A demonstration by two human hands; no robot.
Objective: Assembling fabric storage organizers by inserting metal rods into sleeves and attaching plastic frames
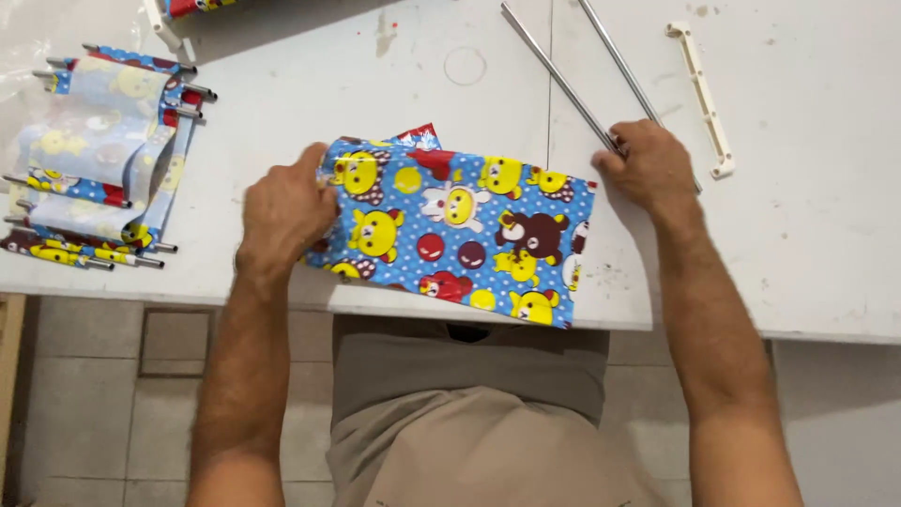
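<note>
A blue sheet printed with yellow and brown cartoon bears (460, 235) lies flat near the front edge of the white table (807, 244). My left hand (282, 211) grips the sheet's left edge, thumb on top. At the sheet's upper right corner, my right hand (649, 167) is closed around the near end of a thin metal rod (554, 73). That rod runs away toward the table's back.
A second metal rod (615, 58) lies beside the first. A white plastic strip (702, 94) rests at the right. At the far left sits a pile of the same printed sheets wrapped on rods (99, 160). Tiled floor shows below the table.
</note>
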